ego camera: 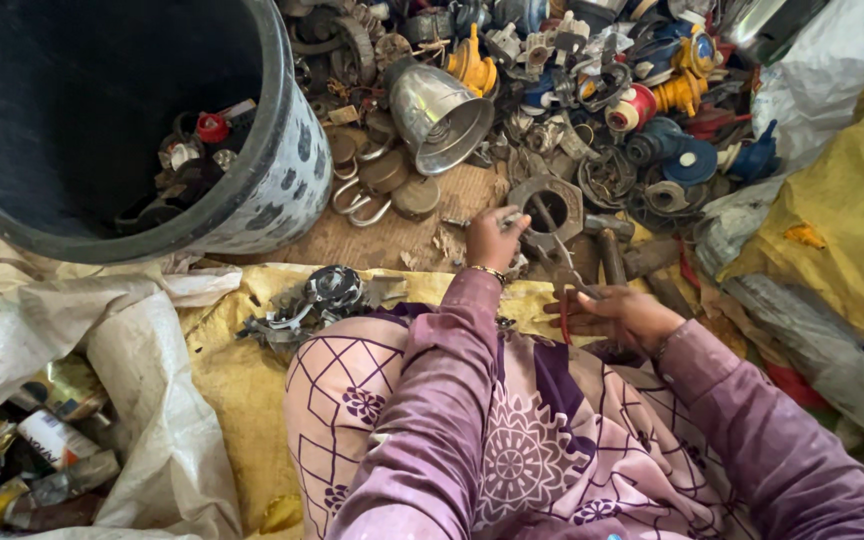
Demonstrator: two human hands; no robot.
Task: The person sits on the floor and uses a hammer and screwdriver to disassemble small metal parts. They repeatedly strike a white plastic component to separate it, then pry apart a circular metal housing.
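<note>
Metal scrap piece (508,217) is pinched by the left hand (492,238); the right hand (620,312) grips red-handled pliers (564,285).

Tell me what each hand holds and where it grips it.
Left hand pinches a small metal piece by its near end. Right hand grips pliers by the red handles; their jaws point away.

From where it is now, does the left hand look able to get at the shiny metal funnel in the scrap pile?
Probably yes. The left hand is already stretched toward the pile, and the funnel lies just beyond it on top of the scrap, uncovered. It holds a small metal piece, though, so its fingers are not free.
</note>
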